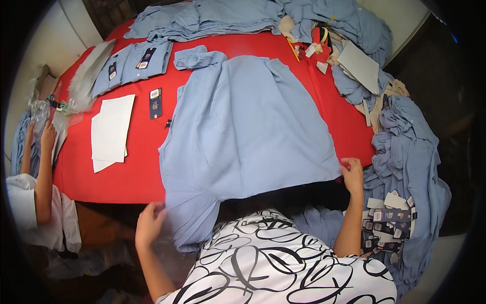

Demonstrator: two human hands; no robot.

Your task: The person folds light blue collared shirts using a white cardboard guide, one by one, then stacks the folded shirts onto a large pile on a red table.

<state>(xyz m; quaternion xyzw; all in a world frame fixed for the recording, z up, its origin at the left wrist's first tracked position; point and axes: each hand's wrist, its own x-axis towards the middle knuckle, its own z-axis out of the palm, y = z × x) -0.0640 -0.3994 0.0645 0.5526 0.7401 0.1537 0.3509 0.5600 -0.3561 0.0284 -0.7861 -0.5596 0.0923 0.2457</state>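
A light blue shirt (258, 121) lies spread out on the red-covered table (76, 172), with one bunched sleeve at its far left and its lower left part hanging over the front edge. My right hand (353, 176) pinches the shirt's near right corner between thumb and fingers. Beside the hanging part, at the table's front edge, is my left hand (150, 224); its thumb and fingers are apart, and no cloth shows between them. A dark tag (155, 104) and two white sheets (112, 129) lie left of the shirt.
Folded tagged shirts (147, 63) and clear plastic bags (91, 71) lie at the far left. Another person's hands (48, 137) handle plastic at left. Blue shirts (212, 20) are stacked at the back. More heaped garments (405, 137), white card (359, 66) and tags (392, 218) sit at right.
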